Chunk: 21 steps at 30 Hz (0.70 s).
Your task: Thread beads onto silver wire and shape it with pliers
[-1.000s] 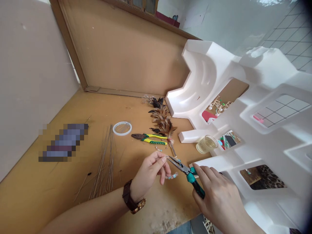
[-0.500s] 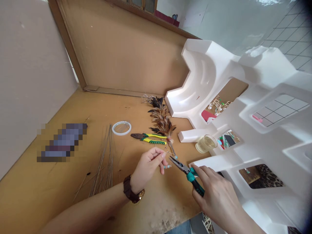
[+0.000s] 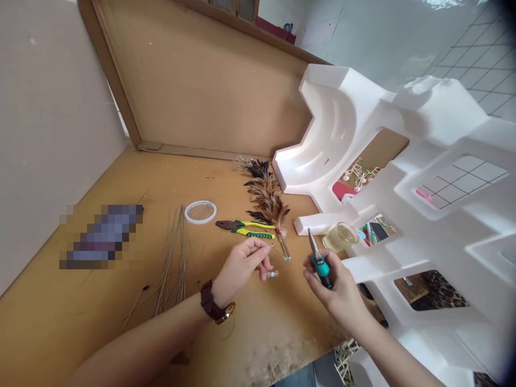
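My left hand (image 3: pixel 242 266), with a brown watch on the wrist, pinches a thin wire with pale beads (image 3: pixel 272 273) hanging just below the fingertips. My right hand (image 3: pixel 334 285) is closed round teal-handled needle-nose pliers (image 3: pixel 317 255), whose jaws point up and away from the wire. A brown feather bundle (image 3: pixel 268 201) lies on the board just beyond both hands, its bound stem reaching toward my left fingers.
Yellow-green pliers (image 3: pixel 245 229) and a clear tape ring (image 3: pixel 200 211) lie on the brown board (image 3: pixel 100 322). Thin sticks (image 3: pixel 173 263) spread at left. A small glass of yellowish liquid (image 3: pixel 341 237) stands by large white foam packing (image 3: pixel 403 177) at right. A cardboard wall (image 3: pixel 201 86) stands behind.
My right hand has pulled the teal pliers off the beaded wire and turned their jaws upward. My left hand has drawn back slightly, the beads now hanging free.
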### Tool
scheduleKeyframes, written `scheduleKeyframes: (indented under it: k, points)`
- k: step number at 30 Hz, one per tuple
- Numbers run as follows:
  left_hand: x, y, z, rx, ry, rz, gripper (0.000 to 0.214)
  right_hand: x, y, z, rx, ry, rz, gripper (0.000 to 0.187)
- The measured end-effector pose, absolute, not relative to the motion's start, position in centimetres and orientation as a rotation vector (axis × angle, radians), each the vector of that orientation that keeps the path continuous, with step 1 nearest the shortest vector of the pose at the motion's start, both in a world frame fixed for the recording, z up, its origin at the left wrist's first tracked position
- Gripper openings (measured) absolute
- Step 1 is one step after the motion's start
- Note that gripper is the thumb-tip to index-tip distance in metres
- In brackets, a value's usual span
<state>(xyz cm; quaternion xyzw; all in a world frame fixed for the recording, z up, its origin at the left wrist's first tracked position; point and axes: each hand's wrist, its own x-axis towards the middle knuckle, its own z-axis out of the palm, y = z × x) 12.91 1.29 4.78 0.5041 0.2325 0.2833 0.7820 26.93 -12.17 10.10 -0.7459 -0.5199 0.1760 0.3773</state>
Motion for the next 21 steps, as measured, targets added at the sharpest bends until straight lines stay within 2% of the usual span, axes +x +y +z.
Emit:
scheduleKeyframes:
  k: [4,12,16,21]
  points:
    - [13.0,0.8,4.9,1.082,0.515,0.571,0.015,25.8,-10.3,10.2,-1.879,-1.367,0.469,0.021]
    - [12.9,0.4,5.0,1.209,0.524,0.518,0.016,25.6,-9.2,10.4,-1.854,-1.364,0.513,0.008]
    - [12.3,0.0,5.1,1.567,0.497,0.540,0.016,25.9,-9.5,10.7,-1.788,-1.306,0.627,0.009]
    - [11.5,-0.5,5.0,2.290,0.403,0.759,0.018,25.7,-9.8,10.5,-1.789,-1.318,0.660,0.012]
